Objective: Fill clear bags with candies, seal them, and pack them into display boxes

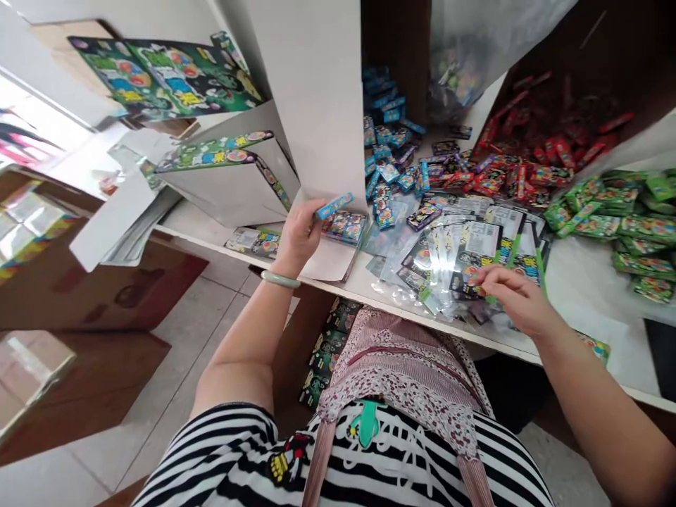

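Note:
My left hand [300, 238] pinches a small blue candy packet [335, 205] between thumb and fingers. It is held over a white open box [330, 259] whose far part holds a row of small packets [344, 225]. To the right, my right hand [511, 296] is over a fanned pile of clear printed pouches [478, 246]. Its thumb and index finger are pressed together at the pouches; what lies between them, if anything, I cannot make out. Loose blue packets [384, 169] are heaped behind the white box, and a dark packet [424, 215] rests beside the pouches.
Red packets [562, 151] and green packets [623, 225] are heaped at the right of the shelf. A white upright panel [317, 91] stands left of the blue heap. Printed display boxes [222, 169] stand further left, with brown cartons [105, 282] below.

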Demonstrator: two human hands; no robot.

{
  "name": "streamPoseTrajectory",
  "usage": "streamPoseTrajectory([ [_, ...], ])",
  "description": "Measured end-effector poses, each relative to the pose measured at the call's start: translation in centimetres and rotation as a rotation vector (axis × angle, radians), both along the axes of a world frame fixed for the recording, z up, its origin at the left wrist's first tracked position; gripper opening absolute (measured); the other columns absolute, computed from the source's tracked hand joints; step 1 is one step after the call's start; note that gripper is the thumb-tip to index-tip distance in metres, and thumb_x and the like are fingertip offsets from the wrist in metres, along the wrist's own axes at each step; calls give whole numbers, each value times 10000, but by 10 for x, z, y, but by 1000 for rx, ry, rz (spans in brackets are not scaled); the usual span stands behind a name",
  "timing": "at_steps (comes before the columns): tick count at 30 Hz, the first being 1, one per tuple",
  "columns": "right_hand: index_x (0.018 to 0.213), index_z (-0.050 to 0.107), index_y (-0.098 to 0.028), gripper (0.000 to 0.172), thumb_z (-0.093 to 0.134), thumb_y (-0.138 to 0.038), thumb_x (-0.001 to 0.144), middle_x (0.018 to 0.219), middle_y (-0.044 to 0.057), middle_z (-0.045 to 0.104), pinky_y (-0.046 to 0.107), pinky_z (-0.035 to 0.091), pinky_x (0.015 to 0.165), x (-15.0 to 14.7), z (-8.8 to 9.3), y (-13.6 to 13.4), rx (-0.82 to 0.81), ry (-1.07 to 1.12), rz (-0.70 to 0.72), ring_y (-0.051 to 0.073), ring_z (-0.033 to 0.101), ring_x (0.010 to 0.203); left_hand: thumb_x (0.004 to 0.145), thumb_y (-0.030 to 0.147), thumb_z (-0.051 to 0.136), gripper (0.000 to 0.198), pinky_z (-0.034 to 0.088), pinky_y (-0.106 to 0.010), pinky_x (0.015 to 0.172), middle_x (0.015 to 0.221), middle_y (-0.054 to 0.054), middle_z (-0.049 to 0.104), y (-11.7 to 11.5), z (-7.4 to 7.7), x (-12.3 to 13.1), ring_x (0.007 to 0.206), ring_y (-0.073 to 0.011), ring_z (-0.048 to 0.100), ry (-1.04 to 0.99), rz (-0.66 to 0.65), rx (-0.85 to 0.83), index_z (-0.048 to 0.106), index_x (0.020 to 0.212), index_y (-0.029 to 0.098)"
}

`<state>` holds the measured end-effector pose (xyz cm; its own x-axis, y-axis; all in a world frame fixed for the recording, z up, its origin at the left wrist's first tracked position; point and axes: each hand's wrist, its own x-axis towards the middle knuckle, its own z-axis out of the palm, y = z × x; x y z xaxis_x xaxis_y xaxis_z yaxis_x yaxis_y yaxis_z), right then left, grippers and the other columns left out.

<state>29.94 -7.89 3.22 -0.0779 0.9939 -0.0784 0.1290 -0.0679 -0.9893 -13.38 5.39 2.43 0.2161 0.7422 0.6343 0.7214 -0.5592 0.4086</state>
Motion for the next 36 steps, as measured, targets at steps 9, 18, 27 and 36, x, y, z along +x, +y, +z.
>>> streamPoseTrajectory([
  [9,871,723,-253,178,681,-425,885,860,23,654,326,515,714,-26,-3,-8,186,28,50,167,613,785,930,409,627,404,316,-629,1182,1304,-85,633,8,-48,20,1329,-326,496,58,-214,-35,613,1252,166],
  [18,989,744,-256,163,593,-202,963,924,31,726,339,558,812,-43,14,-27,505,-269,61,176,679,881,949,361,659,239,544,-378,903,1022,-82,721,-95,21,180,1006,-194,661,-183,-726,-275,655,1120,193],
  [27,1048,727,-235,206,550,-160,976,954,61,729,362,576,796,-31,7,-43,713,-523,-9,198,687,876,938,270,665,74,511,-343,853,892,-41,708,-102,23,209,898,-168,653,-244,-768,-326,644,924,201],
  [36,1059,740,-234,213,549,-187,977,933,69,725,369,580,744,-34,-2,-44,678,-497,-37,212,690,865,924,211,639,31,496,-379,884,866,-41,675,-101,20,209,918,-195,621,-85,-720,-140,640,894,208],
])
